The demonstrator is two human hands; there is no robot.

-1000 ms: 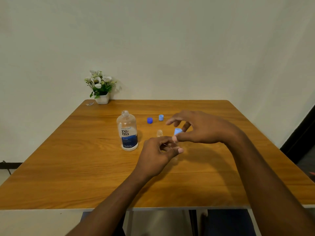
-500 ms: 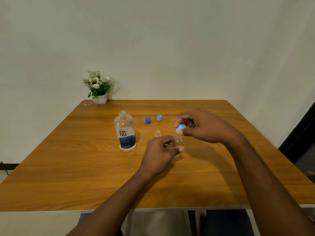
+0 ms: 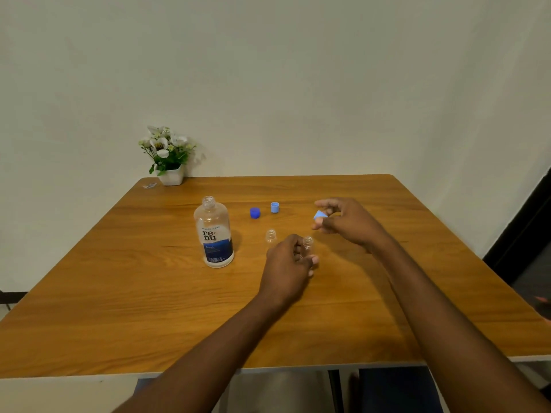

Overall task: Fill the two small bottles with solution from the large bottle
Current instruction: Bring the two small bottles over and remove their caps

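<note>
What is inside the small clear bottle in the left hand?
The small clear bottle shows an open, empty-looking neck; the left hand covers its body, so contents there are hidden.

Soft, rather dim indoor light reaches you from the left: the large clear plastic bottle with the blue label (image 3: 214,234) and the white-flowered plant in its white pot (image 3: 168,158) throw faint shadows rightward. The brown wooden desk (image 3: 119,293) bows at its edges, and your right hand (image 3: 348,222) is slightly blurred.
</note>
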